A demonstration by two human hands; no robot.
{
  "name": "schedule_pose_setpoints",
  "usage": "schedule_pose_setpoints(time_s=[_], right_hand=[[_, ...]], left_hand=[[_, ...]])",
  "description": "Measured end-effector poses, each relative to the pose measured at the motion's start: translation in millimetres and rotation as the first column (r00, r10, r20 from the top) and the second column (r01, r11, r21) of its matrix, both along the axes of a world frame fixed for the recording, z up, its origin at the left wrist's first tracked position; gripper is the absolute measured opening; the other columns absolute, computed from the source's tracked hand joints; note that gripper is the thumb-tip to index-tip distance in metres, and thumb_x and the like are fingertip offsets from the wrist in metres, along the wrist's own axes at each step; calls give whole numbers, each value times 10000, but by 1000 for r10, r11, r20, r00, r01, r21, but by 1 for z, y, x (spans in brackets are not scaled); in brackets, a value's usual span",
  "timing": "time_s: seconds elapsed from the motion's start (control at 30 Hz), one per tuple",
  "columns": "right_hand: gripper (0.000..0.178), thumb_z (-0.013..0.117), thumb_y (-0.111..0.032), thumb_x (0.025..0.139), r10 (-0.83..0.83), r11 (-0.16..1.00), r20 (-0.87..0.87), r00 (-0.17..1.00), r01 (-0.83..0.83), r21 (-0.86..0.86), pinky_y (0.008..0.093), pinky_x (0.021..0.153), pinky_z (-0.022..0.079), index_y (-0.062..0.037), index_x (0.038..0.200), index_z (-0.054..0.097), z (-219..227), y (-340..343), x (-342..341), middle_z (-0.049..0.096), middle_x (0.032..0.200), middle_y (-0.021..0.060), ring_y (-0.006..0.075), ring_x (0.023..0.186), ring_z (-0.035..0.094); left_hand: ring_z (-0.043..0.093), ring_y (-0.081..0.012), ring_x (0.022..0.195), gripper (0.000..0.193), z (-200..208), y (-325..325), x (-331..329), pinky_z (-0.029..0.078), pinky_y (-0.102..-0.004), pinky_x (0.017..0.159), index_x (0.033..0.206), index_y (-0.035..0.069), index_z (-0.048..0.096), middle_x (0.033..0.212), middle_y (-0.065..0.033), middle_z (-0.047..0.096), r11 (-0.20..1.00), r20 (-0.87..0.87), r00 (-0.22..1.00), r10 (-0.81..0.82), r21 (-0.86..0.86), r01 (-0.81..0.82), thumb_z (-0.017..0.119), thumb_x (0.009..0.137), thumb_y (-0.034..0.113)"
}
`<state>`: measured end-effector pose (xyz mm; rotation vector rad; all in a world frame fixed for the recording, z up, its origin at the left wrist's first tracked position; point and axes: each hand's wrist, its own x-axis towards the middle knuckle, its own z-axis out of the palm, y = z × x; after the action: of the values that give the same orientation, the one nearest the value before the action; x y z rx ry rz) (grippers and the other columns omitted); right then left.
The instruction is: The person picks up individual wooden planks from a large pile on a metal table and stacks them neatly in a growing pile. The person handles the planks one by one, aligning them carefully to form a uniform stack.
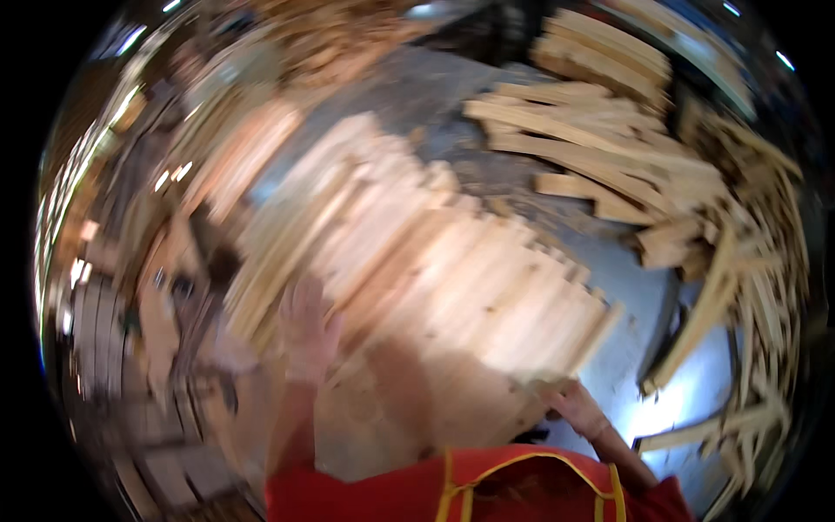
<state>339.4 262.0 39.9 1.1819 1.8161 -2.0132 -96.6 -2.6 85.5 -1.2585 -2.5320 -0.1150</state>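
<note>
A wide row of pale wooden boards (pixel 435 278) lies side by side in front of me, their far ends uneven. My left hand (pixel 306 329) is at the row's left side, fingers stretched out and thumb apart. It is blurred, and I cannot tell whether it touches the wood. At the near right corner of the row, my right hand (pixel 570 404) meets the board ends. Its fingers are smeared and partly hidden, so a grip there cannot be made out. Shadow falls across the near part of the boards.
A grey metal surface (pixel 622 278) shows right of the boards. Beyond it lie a loose heap of wood pieces (pixel 591 148) and a stack of thick boards (pixel 604 52). Thin offcuts (pixel 765 331) tangle along the far right. Another bundle of boards (pixel 243 157) is at the upper left.
</note>
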Motion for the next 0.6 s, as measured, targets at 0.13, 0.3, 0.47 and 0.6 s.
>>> schedule_pose_setpoints(time_s=[0.13,0.3,0.47,0.6], right_hand=[[441,584,-450,1036,301,896,-27,953,-272,352,476,887,547,-58,1182,724,12,2,-93,752,1009,164,361,917,719],[498,574,-504,1008,282,839,231,931,-356,410,499,997,521,-78,1224,716,-39,-11,-187,693,1093,327,485,1052,697],[488,712,-399,893,70,897,31,997,-76,435,503,931,562,-75,1253,653,9,19,-176,724,1146,304,478,1086,703],[418,776,-285,767,-448,391,67,892,127,912,499,874,566,-85,1119,672,27,138,-64,662,1090,178,394,1028,668]], left_hand=[[431,-469,1457,702,-36,-1,47,350,-578,1226,1489,-2,550,1530,-224,534,990,137,981,-137,-21,141,727,920,368],[423,-486,1462,878,-95,55,110,348,-604,1225,1553,9,469,1565,-225,500,902,288,864,-413,1,431,761,861,464],[366,-470,1493,899,-91,90,137,267,-609,1260,1555,6,444,1597,-238,429,924,251,915,-316,-137,357,777,810,385],[354,-450,1481,874,-75,99,145,255,-590,1268,1528,8,442,1553,-216,429,923,179,930,-321,-160,349,778,781,314]])
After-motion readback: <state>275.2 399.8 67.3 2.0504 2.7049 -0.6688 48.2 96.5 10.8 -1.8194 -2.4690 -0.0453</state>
